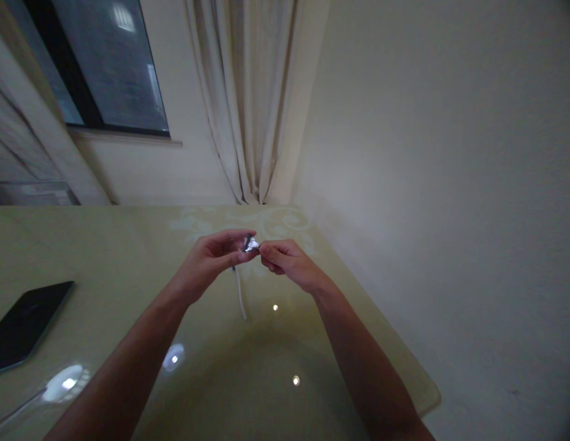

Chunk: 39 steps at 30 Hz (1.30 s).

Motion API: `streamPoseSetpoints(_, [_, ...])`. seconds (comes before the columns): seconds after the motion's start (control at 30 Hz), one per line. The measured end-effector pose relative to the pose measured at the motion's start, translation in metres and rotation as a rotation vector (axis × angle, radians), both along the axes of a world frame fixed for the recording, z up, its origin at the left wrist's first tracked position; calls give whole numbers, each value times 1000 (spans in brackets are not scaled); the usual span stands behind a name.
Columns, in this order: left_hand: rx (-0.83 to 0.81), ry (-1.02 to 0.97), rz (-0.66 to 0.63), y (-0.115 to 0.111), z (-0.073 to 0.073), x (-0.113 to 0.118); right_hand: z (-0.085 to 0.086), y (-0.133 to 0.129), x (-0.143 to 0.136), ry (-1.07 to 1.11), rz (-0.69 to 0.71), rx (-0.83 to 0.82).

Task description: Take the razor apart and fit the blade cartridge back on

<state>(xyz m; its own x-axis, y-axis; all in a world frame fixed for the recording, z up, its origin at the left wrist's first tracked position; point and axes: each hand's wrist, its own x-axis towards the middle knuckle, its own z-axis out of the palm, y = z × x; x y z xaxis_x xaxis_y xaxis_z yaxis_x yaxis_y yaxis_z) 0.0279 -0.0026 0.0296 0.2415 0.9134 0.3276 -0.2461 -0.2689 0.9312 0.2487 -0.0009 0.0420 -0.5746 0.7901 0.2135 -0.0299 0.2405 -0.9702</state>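
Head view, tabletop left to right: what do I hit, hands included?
Dark flat tablet-like object → left hand → small shiny silver piece → right hand.

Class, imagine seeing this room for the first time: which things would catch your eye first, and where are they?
The eye would probably fall first on the small silvery object held between the fingertips of the left hand and right hand, near mid-picture. Next might come the dark flat slab on the table at far left, then the pale curtain hanging beyond the table's far edge.
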Motion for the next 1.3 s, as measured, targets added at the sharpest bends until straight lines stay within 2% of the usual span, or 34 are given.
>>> streamPoseSetpoints(0.37, [36, 42, 8, 0, 2, -2, -1, 1, 1, -2, 3, 9])
streamPoseSetpoints(0.9, [63, 105, 57, -5, 12, 0, 10, -4, 6, -138, 17, 121])
streamPoseSetpoints(1.13, [26, 97, 58, -5, 11, 1, 9, -6, 4, -152, 17, 148])
streamPoseSetpoints(1.3, [64, 140, 69, -3, 10, 0, 10, -5, 6, -185, -19, 184])
